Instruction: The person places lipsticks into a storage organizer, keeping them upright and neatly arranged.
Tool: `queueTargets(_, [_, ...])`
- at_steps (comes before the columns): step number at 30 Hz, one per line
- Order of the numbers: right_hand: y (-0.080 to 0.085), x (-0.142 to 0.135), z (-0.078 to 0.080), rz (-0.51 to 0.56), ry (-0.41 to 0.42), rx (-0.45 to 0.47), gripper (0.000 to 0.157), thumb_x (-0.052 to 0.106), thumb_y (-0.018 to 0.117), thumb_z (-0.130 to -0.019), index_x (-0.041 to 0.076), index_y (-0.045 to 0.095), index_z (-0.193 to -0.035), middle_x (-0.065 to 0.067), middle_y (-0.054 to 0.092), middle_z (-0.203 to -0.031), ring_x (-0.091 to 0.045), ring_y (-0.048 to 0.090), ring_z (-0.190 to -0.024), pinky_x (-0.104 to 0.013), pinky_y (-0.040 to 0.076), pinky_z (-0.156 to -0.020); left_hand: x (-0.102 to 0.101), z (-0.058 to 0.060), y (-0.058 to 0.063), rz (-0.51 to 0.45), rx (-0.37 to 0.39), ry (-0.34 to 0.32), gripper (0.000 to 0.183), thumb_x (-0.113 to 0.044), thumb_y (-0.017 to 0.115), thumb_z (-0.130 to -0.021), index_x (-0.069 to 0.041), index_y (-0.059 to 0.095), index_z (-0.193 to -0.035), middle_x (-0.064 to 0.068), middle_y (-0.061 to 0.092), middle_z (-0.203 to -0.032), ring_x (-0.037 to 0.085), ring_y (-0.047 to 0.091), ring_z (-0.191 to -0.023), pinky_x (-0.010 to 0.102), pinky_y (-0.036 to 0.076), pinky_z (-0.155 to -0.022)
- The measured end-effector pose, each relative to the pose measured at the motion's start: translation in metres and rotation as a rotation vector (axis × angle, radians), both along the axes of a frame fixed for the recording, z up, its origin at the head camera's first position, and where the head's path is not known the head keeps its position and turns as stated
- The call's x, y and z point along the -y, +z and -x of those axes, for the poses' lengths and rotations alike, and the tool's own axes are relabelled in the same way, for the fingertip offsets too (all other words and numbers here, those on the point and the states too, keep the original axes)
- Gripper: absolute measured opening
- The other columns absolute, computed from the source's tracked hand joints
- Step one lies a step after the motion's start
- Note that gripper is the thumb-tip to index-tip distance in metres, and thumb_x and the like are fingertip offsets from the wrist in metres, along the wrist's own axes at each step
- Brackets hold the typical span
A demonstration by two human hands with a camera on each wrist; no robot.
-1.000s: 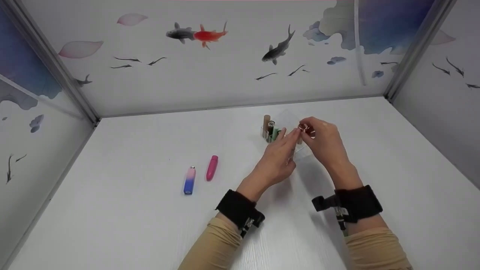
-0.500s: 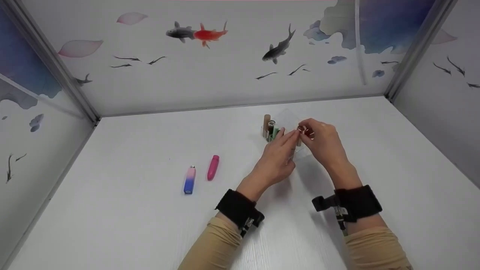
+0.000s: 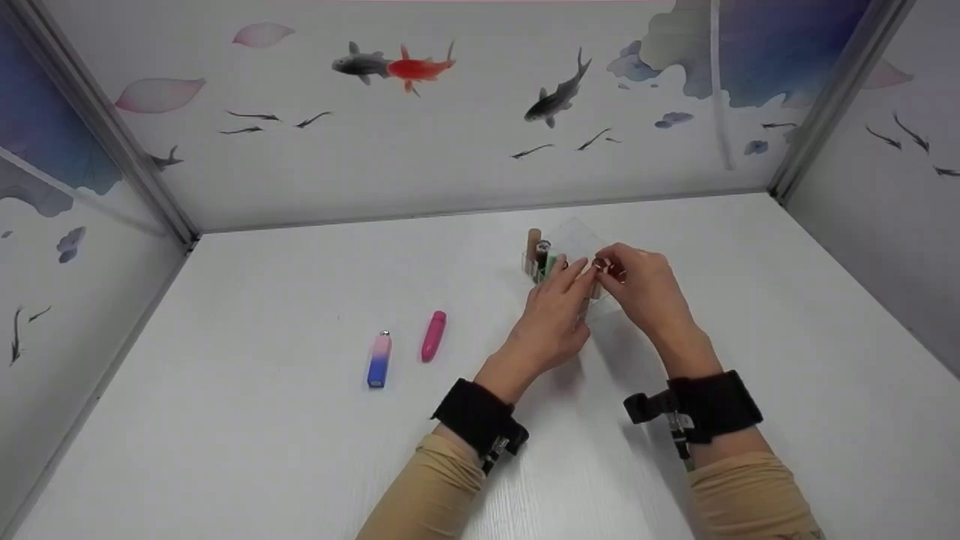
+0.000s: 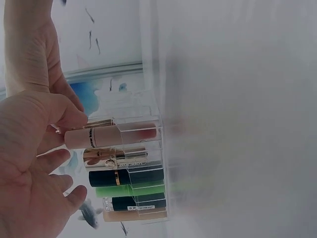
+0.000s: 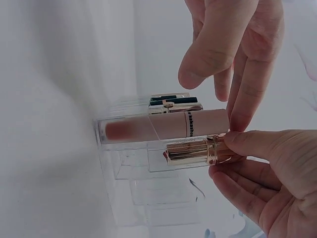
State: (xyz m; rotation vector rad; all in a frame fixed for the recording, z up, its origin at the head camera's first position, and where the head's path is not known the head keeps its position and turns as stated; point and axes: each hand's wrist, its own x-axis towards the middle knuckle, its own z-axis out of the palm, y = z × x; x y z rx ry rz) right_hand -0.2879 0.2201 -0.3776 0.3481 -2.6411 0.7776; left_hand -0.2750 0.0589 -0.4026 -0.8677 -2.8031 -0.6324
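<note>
A clear acrylic lipstick holder stands on the table with several cosmetic tubes upright in a line. My right hand pinches a gold lipstick by one end between thumb and fingers, its other end at a slot of the holder. Beside that slot stands a pale pink lip gloss tube with lettering on its cap. My left hand has its fingers extended around the tubes, a fingertip right at the top of the lip gloss cap. Dark, green and tan tubes fill the slots farther along.
Left of the hands, a bright pink tube and a pink-to-blue tube lie on the white table. Printed panels with fish enclose the table at the back and sides.
My right hand has lowered slightly with the gold lipstick, toward the holder. The left hand stays almost in place. The bright pink tube on the table has rolled a little to the right.
</note>
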Motion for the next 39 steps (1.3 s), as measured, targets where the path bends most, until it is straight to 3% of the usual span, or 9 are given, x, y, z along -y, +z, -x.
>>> queueTargets(17, [-0.003, -0.0008, 0.0016, -0.026, 0.002, 0.037, 0.02, 0.003, 0.066, -0.094, -0.003, 0.068, -0.113, -0.023, 0.072, -0.1, -0.034, 0.069, -0.088, -0.048, 0.057, -0.079, -0.0033, -0.0006, -0.002, 0.042, -0.019, 0.022, 0.065, -0.012, 0.06, -0.095, -0.013, 0.035, -0.155, 0.003, 0.029, -0.165, 0.027, 0.019, -0.156, 0.05, 0.033, -0.12])
queueTargets(24, [-0.0042, -0.0003, 0.0013, -0.048, 0.01, 0.058, 0.02, 0.003, 0.067, -0.093, -0.003, 0.069, -0.111, -0.023, 0.073, -0.103, -0.035, 0.07, -0.092, -0.048, 0.058, -0.083, -0.0034, -0.0009, -0.003, 0.025, -0.096, 0.009, 0.056, -0.009, 0.055, -0.097, -0.012, 0.041, -0.151, 0.002, 0.042, -0.156, 0.029, 0.027, -0.153, 0.049, 0.039, -0.117])
queueTargets(39, [-0.0037, -0.0029, 0.002, -0.078, 0.044, 0.114, 0.024, -0.001, 0.068, -0.09, -0.005, 0.068, -0.114, -0.025, 0.072, -0.105, -0.036, 0.068, -0.093, -0.049, 0.057, -0.085, -0.0066, -0.0016, -0.0047, 0.183, -0.166, 0.028, 0.057, -0.014, 0.055, -0.098, -0.016, 0.038, -0.152, 0.0, 0.039, -0.156, 0.027, 0.026, -0.154, 0.047, 0.039, -0.117])
